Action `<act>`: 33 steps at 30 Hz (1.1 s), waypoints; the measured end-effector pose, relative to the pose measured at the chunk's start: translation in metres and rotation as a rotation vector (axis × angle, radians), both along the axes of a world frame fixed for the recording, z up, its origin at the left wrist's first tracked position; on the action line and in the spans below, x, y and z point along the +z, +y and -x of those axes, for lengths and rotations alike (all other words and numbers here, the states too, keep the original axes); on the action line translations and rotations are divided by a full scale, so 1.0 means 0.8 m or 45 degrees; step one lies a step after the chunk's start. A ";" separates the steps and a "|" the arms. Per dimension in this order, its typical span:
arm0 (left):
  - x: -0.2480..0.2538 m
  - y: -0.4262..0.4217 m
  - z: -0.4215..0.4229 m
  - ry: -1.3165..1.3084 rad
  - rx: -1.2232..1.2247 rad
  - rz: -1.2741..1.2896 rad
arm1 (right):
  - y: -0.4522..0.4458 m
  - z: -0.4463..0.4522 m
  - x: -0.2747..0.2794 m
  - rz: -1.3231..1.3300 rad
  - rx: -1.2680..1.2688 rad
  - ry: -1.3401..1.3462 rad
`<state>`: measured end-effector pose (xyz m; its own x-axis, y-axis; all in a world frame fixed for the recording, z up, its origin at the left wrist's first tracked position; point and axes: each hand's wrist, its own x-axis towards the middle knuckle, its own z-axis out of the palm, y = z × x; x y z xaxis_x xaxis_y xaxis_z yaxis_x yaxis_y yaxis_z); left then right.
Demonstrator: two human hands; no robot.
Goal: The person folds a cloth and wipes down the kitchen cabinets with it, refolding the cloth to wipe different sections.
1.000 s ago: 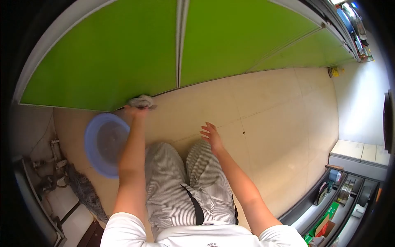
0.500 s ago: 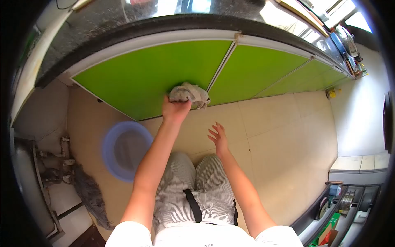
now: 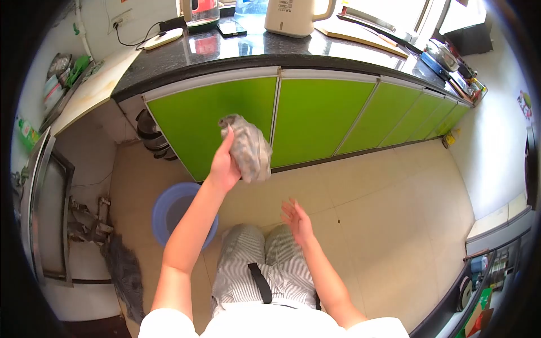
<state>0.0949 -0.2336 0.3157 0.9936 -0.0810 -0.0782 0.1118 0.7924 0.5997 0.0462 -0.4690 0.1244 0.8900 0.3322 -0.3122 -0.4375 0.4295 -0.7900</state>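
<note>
A crumpled grey-beige cloth [image 3: 251, 149] is gripped in my left hand [image 3: 225, 166], in front of the leftmost green cabinet door [image 3: 197, 118]. Whether the cloth touches the door I cannot tell. My right hand [image 3: 297, 219] hangs over my right knee with its fingers apart and holds nothing. Below and left of the cloth, a blue basin [image 3: 160, 217] stands on the floor, partly hidden behind my left forearm.
Above the doors runs a dark countertop [image 3: 248, 53] with a beige kettle [image 3: 288, 17] and a phone [image 3: 231, 29]. Pots [image 3: 149, 127] sit beside the cabinet. A grey shaggy thing [image 3: 125, 276] lies at left; a shelf rack [image 3: 445, 315] stands at lower right.
The view has tilted up, showing more countertop. My left hand has carried the cloth up and right from the door's bottom edge, and the cloth now hangs more upright. My right hand remains empty.
</note>
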 end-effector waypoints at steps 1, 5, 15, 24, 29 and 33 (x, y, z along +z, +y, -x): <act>-0.004 -0.006 0.018 0.022 -0.046 -0.017 | 0.006 -0.003 0.023 -0.014 -0.030 0.021; -0.023 -0.016 0.062 0.048 -0.149 -0.014 | 0.050 -0.029 0.076 -0.396 0.021 0.096; -0.029 -0.017 0.036 0.210 -0.353 -0.406 | 0.121 0.002 0.031 -0.745 0.165 -0.293; -0.070 0.026 -0.012 -0.025 -0.016 -1.655 | 0.067 -0.048 0.072 -1.401 0.207 0.228; -0.048 0.056 -0.025 -0.246 0.182 -1.997 | 0.070 -0.076 0.110 -1.292 0.124 -0.012; 0.000 0.085 -0.035 -0.645 0.746 -2.619 | 0.058 -0.166 0.048 -0.914 -0.189 -0.174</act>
